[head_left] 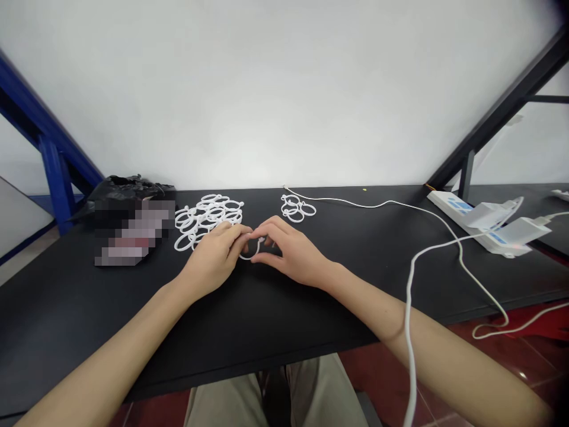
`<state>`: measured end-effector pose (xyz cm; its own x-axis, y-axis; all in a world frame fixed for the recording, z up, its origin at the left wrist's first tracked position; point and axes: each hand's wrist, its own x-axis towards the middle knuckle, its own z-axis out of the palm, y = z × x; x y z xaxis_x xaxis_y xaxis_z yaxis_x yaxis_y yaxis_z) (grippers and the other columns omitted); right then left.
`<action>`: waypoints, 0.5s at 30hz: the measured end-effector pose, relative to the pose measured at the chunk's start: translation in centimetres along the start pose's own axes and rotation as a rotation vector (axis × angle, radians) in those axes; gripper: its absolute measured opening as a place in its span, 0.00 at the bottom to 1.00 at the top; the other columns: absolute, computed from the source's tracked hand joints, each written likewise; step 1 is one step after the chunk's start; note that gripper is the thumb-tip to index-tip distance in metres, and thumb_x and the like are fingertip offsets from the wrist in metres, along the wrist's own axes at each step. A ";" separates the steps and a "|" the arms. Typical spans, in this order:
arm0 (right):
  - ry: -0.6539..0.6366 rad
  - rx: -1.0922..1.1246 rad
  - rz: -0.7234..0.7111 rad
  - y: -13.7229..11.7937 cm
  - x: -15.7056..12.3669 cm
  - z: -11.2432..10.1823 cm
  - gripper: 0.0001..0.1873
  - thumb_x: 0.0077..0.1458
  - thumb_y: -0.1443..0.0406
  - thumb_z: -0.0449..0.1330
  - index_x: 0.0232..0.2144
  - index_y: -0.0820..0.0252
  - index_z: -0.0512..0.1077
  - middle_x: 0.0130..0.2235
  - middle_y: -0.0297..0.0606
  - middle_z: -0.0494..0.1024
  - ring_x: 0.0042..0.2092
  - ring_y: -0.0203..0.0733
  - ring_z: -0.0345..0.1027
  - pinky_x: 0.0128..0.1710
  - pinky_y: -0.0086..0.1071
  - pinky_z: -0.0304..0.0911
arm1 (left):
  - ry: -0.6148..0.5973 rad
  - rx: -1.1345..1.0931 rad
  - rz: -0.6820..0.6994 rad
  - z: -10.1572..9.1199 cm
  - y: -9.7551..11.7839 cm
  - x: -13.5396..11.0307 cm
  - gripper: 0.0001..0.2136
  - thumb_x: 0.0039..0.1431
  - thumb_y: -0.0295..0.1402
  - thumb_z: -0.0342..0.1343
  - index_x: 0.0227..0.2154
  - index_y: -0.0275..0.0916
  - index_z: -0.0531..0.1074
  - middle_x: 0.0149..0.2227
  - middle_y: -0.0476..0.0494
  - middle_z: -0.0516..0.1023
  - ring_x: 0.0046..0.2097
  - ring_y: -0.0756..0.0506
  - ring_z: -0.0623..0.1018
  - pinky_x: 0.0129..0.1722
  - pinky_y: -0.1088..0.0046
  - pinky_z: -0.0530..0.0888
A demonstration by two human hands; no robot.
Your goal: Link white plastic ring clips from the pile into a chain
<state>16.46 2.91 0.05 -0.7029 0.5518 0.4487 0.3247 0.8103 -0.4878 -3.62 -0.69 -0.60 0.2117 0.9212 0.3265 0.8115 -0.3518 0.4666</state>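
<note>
Between both hands is a white plastic ring [249, 257] with a small knob on its side, partly hidden by fingers. My left hand [216, 252] is closed on the ring's left side. From the right, my right hand [288, 249] pinches it between thumb and fingers, and the fingertips of both hands meet above it. A pile of similar white rings [208, 214] lies just behind and left of my left hand. Beyond my right hand rests a smaller group of white rings [293, 212].
A black plastic bag [128, 188] lies at the table's left. A white power strip [466, 216] with plugged-in chargers sits at the right. One white cable [411, 308] hangs across my right forearm; another cable [355, 206] runs along the back of the black table [249, 320].
</note>
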 end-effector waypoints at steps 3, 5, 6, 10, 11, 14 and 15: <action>0.034 0.213 0.037 0.4 0.0 0.1 0.10 0.61 0.64 0.60 0.45 0.56 0.71 0.43 0.35 0.73 0.35 0.33 0.69 0.39 0.29 0.67 | -0.020 0.016 0.019 0.0 0.1 0.0 0.16 0.68 0.38 0.40 0.40 0.42 0.73 0.31 0.46 0.72 0.38 0.44 0.73 0.38 0.69 0.70; 0.043 0.282 0.067 0.5 0.1 0.2 0.07 0.61 0.65 0.60 0.43 0.56 0.73 0.40 0.34 0.75 0.35 0.33 0.69 0.38 0.29 0.67 | -0.023 0.018 0.026 0.0 0.1 0.0 0.16 0.69 0.39 0.40 0.41 0.42 0.73 0.32 0.46 0.73 0.39 0.44 0.73 0.40 0.68 0.71; 0.051 0.303 0.085 0.6 0.1 0.2 0.06 0.61 0.65 0.60 0.41 0.57 0.73 0.39 0.34 0.76 0.34 0.33 0.69 0.38 0.29 0.66 | -0.013 0.016 0.021 0.0 0.1 0.0 0.16 0.68 0.39 0.40 0.44 0.42 0.73 0.34 0.45 0.73 0.40 0.43 0.74 0.41 0.67 0.71; 0.120 0.312 0.125 1.1 0.2 0.2 0.04 0.60 0.68 0.58 0.35 0.58 0.74 0.34 0.32 0.76 0.32 0.33 0.69 0.36 0.29 0.66 | 0.034 0.001 0.012 0.0 0.2 -0.1 0.19 0.66 0.44 0.45 0.55 0.42 0.65 0.45 0.43 0.75 0.49 0.41 0.73 0.48 0.62 0.71; 0.138 0.299 0.123 1.2 0.3 0.1 0.04 0.60 0.69 0.58 0.35 0.58 0.74 0.34 0.32 0.76 0.32 0.33 0.69 0.36 0.28 0.65 | 0.034 0.004 0.029 0.0 0.3 -0.2 0.21 0.65 0.45 0.47 0.56 0.42 0.64 0.47 0.42 0.75 0.50 0.40 0.72 0.50 0.61 0.70; 0.161 0.248 0.119 1.4 0.3 -0.3 0.06 0.60 0.70 0.57 0.33 0.58 0.73 0.33 0.32 0.77 0.31 0.33 0.69 0.35 0.28 0.64 | 0.009 0.033 0.111 0.1 0.4 -0.3 0.24 0.60 0.49 0.53 0.55 0.41 0.65 0.49 0.42 0.74 0.52 0.39 0.71 0.52 0.59 0.69; 0.160 0.236 0.120 1.4 0.3 -0.4 0.06 0.60 0.70 0.57 0.32 0.58 0.73 0.32 0.32 0.77 0.31 0.33 0.69 0.35 0.28 0.64 | 0.002 0.043 0.133 0.1 0.4 -0.3 0.24 0.59 0.49 0.54 0.54 0.42 0.65 0.48 0.42 0.74 0.51 0.39 0.71 0.52 0.59 0.69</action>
<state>16.99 4.28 -0.17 -0.5535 0.6802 0.4806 0.2304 0.6796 -0.6965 -3.30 -1.09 -0.61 0.3182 0.8666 0.3844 0.7991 -0.4634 0.3831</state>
